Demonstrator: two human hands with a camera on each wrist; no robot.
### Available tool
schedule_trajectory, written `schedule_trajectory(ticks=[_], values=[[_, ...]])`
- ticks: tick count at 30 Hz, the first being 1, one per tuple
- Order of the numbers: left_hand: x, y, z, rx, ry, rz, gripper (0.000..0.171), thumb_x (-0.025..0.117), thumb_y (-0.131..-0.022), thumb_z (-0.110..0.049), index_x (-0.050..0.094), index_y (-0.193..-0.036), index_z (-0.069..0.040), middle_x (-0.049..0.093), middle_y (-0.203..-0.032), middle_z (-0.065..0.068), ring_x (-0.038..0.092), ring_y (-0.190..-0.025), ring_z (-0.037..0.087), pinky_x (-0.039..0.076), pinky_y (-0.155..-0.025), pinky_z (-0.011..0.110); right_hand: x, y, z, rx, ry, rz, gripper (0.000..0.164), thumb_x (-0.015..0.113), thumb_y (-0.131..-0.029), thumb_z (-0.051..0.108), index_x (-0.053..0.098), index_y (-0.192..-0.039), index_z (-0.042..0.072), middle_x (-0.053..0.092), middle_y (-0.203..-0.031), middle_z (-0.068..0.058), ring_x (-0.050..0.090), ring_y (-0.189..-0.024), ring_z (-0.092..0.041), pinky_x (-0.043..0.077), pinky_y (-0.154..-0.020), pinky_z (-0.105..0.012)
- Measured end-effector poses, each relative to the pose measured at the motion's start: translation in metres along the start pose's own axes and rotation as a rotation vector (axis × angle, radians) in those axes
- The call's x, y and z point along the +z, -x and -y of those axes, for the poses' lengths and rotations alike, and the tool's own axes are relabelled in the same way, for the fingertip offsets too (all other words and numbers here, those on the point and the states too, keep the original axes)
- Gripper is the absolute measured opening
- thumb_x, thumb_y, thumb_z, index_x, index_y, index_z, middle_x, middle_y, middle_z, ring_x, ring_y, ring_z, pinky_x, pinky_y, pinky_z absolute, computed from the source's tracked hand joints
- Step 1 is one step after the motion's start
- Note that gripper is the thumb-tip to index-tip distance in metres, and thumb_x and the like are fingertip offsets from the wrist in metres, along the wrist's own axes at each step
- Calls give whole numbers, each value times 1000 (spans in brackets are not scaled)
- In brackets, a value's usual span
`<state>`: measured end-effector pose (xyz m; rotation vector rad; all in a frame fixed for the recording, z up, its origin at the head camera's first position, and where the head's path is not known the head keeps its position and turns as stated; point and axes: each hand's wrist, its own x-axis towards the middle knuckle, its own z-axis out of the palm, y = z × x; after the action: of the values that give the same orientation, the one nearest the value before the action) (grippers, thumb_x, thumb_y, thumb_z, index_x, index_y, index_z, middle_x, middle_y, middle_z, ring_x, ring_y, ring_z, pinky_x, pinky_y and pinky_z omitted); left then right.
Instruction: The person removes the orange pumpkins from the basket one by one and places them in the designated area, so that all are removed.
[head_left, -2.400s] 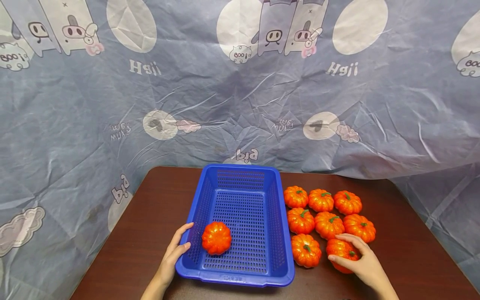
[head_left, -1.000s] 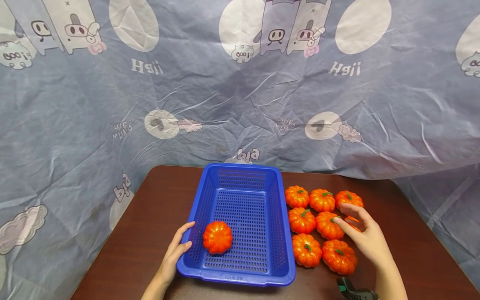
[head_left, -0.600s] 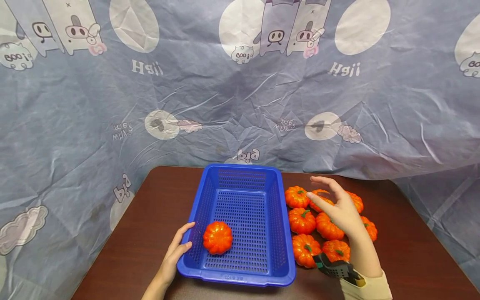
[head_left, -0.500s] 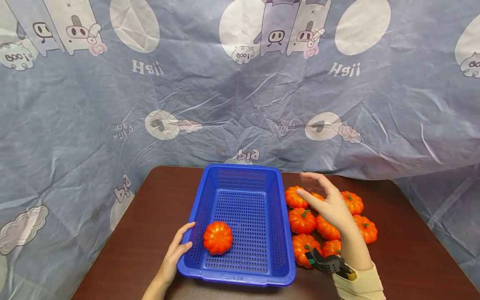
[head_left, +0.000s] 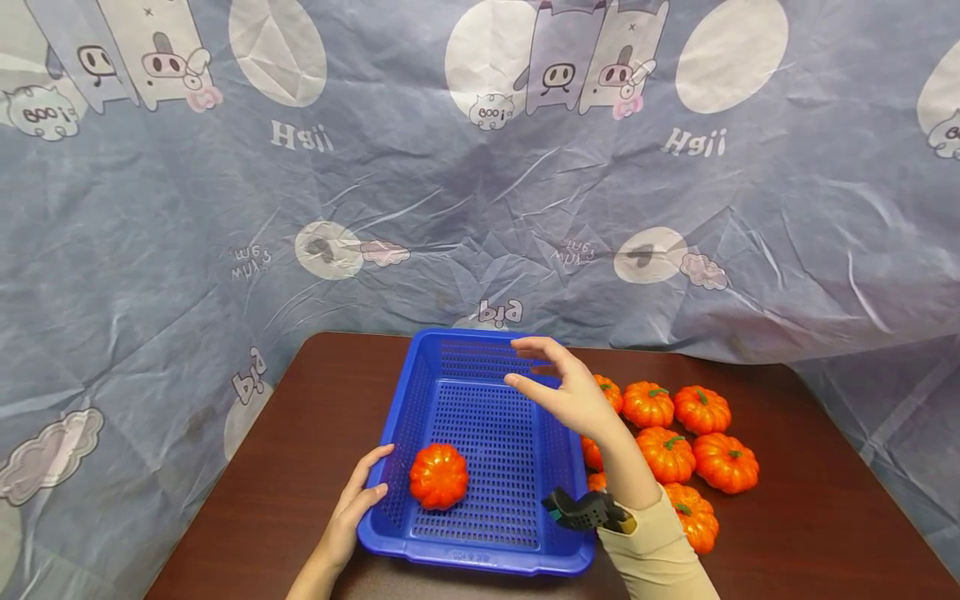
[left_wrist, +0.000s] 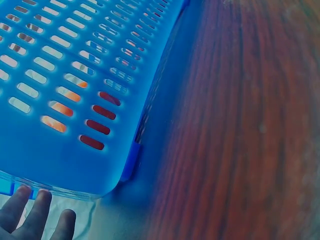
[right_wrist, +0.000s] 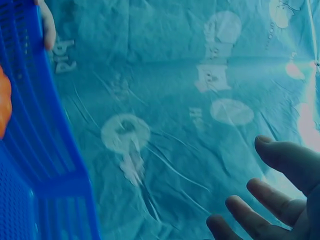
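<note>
A blue plastic basket with slotted walls holds one orange toy pumpkin near its left side. My left hand rests against the basket's left rim, thumb and fingers apart. In the left wrist view, its fingertips meet the rim from outside. My right hand hovers over the basket's right rear part, fingers spread and slightly bent, holding nothing. The right wrist view shows that hand's thumb and fingers apart, with nothing between them. Several orange pumpkins stand right of the basket, some partly hidden by my right forearm.
The basket stands on a dark brown wooden table. Behind and beside it hangs a grey-blue printed cloth. A black strap device sits on my right wrist, above the basket's right rim.
My right hand has left the front right pumpkin it touched and moved up and left, across the pumpkin rows, to over the basket. My left hand stays at the rim; the pumpkins keep their places.
</note>
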<state>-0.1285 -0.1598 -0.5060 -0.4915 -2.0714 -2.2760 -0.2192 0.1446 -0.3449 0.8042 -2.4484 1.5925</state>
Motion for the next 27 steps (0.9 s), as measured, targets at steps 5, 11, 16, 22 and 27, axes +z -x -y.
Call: schedule_trajectory(ticks=[5,11,16,22,27], values=[[0,0,0,-9,-9,-9,47,38,-94,-8,33,-141,-4,32,-137,23,50,-112,30,46,-88,34,21,-5,21,4,-48,43,41,68,-86,10,54,-123,3,55,-125,-13,50,-116,-31,40,-95,-49],[1,0,0,-12,-15,-12,47,38,-94,-8,33,-141,-4,33,-136,23,50,-112,30,46,-88,34,45,-14,-4,2,-84,53,41,69,-85,20,56,-123,11,56,-125,-5,53,-115,-23,43,-94,-42],[1,1,0,-15,-9,-8,47,37,-94,-8,32,-141,-4,33,-135,24,51,-112,30,47,-87,35,59,-15,-13,31,-117,44,41,68,-86,19,55,-124,11,55,-126,-8,52,-116,-26,43,-94,-45],[1,1,-1,-11,-11,-15,47,38,-94,-8,33,-141,-4,33,-135,23,51,-111,27,47,-87,34,71,-13,6,32,-141,47,39,68,-85,9,55,-120,-1,55,-123,-18,52,-114,-37,41,-93,-52],[1,0,0,-18,-5,-5,47,37,-95,-9,32,-141,-5,32,-136,23,50,-113,29,47,-88,35,89,-15,-17,30,-79,56,39,71,-83,14,58,-119,5,59,-119,-10,57,-109,-29,44,-91,-46]])
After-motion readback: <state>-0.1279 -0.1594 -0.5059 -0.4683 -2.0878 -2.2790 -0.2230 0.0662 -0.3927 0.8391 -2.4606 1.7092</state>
